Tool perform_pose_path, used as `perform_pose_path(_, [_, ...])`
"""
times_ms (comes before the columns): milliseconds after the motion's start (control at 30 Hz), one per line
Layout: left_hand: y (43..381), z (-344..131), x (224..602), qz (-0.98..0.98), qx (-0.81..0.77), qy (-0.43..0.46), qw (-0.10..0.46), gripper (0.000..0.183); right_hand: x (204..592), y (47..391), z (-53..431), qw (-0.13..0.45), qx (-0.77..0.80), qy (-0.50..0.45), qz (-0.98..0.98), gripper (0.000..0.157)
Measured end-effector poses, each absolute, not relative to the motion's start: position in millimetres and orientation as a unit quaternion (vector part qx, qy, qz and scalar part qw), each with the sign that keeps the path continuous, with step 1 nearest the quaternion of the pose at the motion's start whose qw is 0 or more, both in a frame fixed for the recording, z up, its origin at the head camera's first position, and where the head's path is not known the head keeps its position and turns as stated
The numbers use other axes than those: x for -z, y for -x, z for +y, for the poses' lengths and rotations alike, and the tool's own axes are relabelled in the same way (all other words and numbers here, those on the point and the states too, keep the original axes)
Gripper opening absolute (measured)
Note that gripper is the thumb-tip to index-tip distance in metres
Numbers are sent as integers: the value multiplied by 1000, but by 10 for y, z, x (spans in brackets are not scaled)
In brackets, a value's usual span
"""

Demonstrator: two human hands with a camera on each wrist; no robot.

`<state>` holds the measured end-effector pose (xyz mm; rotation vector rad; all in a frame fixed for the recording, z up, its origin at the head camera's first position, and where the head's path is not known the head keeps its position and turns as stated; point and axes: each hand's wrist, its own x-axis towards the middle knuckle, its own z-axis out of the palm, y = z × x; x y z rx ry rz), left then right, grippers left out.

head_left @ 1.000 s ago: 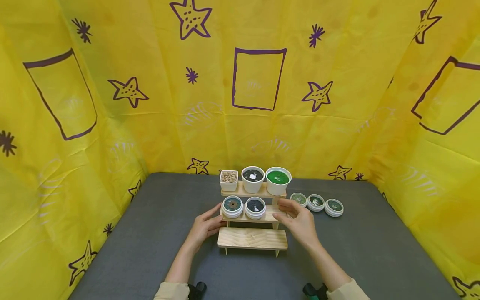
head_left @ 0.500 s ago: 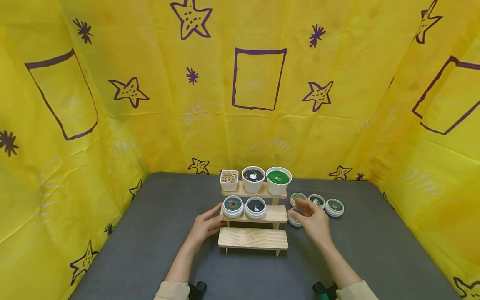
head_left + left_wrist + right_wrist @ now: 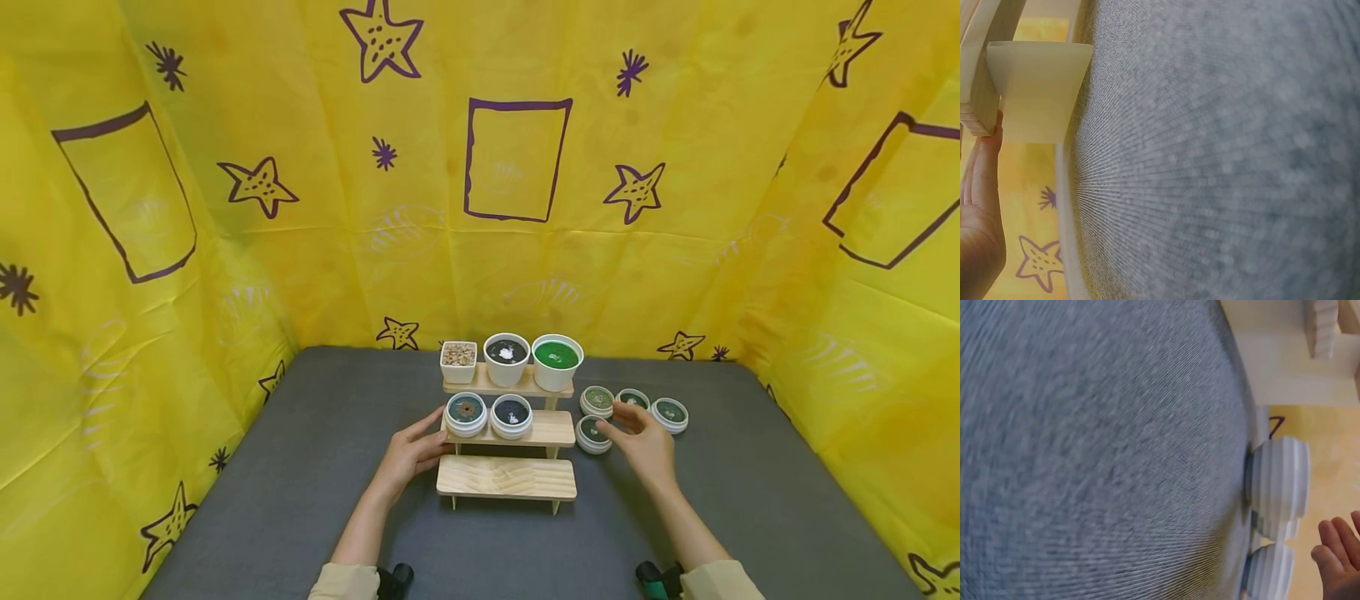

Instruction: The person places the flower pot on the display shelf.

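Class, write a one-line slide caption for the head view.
Left hand touching a three-step wooden stand with five pots, right hand hovering near four small pots on the gray table.

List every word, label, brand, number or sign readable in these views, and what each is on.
None: no readable text in any view.
Yellow backdrop: drawn pictures only, such as starfish and a rectangle outline.
White cups and wooden stand: no lettering visible.
Dark wrist gear: too small to read any marking.
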<state>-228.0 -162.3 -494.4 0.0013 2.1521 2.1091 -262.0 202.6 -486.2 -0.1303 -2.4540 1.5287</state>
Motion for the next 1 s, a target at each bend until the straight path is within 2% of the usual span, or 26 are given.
perform_pose_path(467, [2293,-1633,4953,705,-705,-5,74,60,4999,2674,2125,109,-456,78,-880,55])
perform_pose_path(1000, [2287,-1630,4943,709,-701,-2,72,59,5094,2724,2151,46,-453,69,-888,66])
